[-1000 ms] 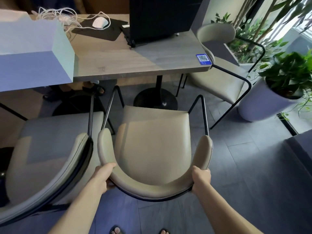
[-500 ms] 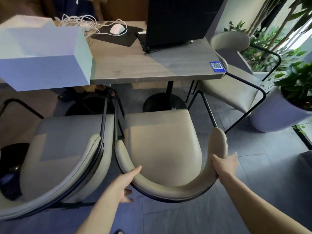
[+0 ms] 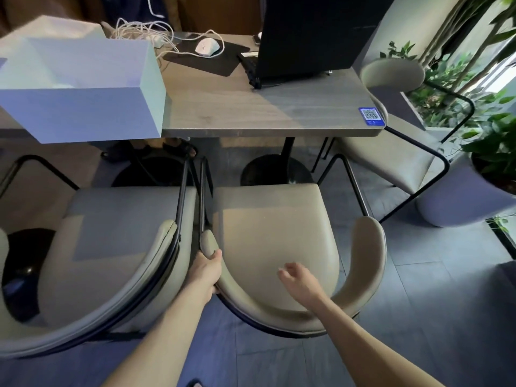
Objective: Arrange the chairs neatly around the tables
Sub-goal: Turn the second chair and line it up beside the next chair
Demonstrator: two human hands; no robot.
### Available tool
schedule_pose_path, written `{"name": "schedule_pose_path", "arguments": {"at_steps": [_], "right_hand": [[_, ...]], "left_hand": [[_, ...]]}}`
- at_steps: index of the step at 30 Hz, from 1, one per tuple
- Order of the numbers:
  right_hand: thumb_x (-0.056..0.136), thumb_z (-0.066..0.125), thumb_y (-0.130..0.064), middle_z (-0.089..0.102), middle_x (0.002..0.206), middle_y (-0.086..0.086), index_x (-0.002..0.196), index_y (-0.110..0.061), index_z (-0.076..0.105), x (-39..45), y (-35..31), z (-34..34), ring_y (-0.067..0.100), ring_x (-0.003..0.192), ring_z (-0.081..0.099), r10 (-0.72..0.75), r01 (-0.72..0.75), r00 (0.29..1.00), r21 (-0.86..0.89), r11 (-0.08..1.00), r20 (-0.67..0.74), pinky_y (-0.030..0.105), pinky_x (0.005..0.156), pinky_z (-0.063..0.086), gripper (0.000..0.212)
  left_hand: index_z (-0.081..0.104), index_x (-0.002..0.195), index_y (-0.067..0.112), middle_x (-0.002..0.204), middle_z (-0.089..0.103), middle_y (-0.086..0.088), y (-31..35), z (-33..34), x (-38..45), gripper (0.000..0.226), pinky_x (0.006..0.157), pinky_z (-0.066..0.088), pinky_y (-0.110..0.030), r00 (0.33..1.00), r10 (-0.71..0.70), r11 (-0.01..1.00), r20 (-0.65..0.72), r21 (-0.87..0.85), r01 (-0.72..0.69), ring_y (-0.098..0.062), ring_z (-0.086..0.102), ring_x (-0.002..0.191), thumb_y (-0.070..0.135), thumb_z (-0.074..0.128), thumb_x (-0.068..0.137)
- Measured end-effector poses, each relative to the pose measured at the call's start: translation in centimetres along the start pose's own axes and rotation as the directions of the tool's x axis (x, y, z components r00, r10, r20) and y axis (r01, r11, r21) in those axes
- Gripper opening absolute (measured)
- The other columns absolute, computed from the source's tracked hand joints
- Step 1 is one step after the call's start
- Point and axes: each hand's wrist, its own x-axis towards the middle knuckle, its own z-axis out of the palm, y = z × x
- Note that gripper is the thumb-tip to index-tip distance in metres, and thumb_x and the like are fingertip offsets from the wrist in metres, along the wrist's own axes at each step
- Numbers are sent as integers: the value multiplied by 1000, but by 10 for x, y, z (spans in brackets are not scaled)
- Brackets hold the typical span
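A beige padded chair with a curved backrest and black metal frame stands right in front of me, facing the wooden table. My left hand grips the left end of its backrest. My right hand hovers over the rear of the seat, fingers loosely apart, holding nothing. A second matching chair stands close beside it on the left, their frames almost touching. A third chair sits at the table's right end, turned sideways.
On the table are a black laptop, a white mouse on a dark pad, tangled white cables and a pale box. A potted plant in a round white planter stands at right. Grey tiled floor lies at lower right.
My right hand has let go of the backrest's right end and moved in over the seat. My left hand has slid up to the backrest's left tip. The chair sits nearer the left chair.
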Motion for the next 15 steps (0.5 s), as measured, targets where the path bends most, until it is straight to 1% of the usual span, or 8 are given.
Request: {"name": "schedule_pose_path", "arguments": {"at_steps": [4, 5, 7, 8, 10, 11, 12, 15], "right_hand": [[95, 51, -53, 69, 125, 0, 125, -19, 65, -12, -30, 31, 16, 116, 61, -121, 122, 976, 5, 992, 179, 25, 97, 45, 48], [93, 49, -56, 69, 125, -1, 124, -20, 65, -17, -39, 38, 16, 116, 61, -145, 148, 968, 3, 989, 206, 27, 98, 45, 50], [89, 48, -64, 68, 126, 0, 125, -22, 63, -25, -56, 49, 19, 117, 61, -169, 176, 957, -11, 984, 235, 29, 100, 45, 58], [86, 48, -67, 66, 127, 1, 128, -20, 60, -26, -64, 53, 21, 117, 60, -172, 182, 955, -22, 983, 240, 31, 101, 45, 64], [83, 52, -68, 59, 130, 5, 134, -17, 51, -27, -78, 63, 25, 117, 57, -190, 209, 950, -53, 977, 250, 36, 101, 44, 72], [83, 55, -67, 56, 132, 6, 138, -16, 45, -27, -85, 68, 26, 119, 55, -195, 218, 947, -64, 974, 256, 37, 102, 44, 76], [83, 58, -64, 51, 137, 7, 143, -14, 38, -25, -93, 72, 27, 123, 53, -196, 221, 946, -74, 973, 257, 37, 104, 42, 80], [87, 60, -56, 34, 158, 8, 158, -18, 12, -18, -114, 85, 29, 139, 42, -186, 208, 958, -84, 975, 217, 35, 111, 35, 94]], "left_hand": [[48, 125, 18, 121, 60, -12, 6, -10, -2, 32, 70, 57, -42, 994, -8, 998, 108, -66, 15, -30, 62, 104, 35, 52, 98], [51, 124, 17, 120, 62, -11, 6, -15, -4, 36, 71, 58, -42, 993, -2, 1000, 121, -24, 5, -30, 63, 104, 39, 52, 97], [60, 115, 15, 115, 65, -11, 6, -32, -3, 42, 81, 55, -40, 994, 109, 970, -25, 219, -101, -32, 63, 106, 49, 46, 95], [62, 111, 15, 114, 65, -11, 7, -43, 0, 43, 84, 51, -37, 960, 230, 914, -158, 374, -158, -33, 62, 106, 50, 43, 96], [61, 117, 19, 122, 62, -10, 14, -67, 2, 38, 89, 47, -39, 816, 471, 795, -336, 562, -228, -33, 58, 112, 45, 43, 95], [58, 124, 21, 128, 58, -10, 17, -80, 7, 39, 95, 44, -41, 758, 543, 753, -361, 609, -249, -33, 54, 118, 43, 47, 94], [54, 131, 22, 134, 53, -10, 18, -92, 15, 44, 100, 41, -43, 745, 573, 712, -342, 657, -246, -33, 49, 123, 44, 50, 93], [32, 149, 21, 149, 42, -10, 13, -120, 44, 81, 112, 34, -45, 917, 368, 740, -155, 646, -188, -32, 41, 136, 58, 58, 82]]}}
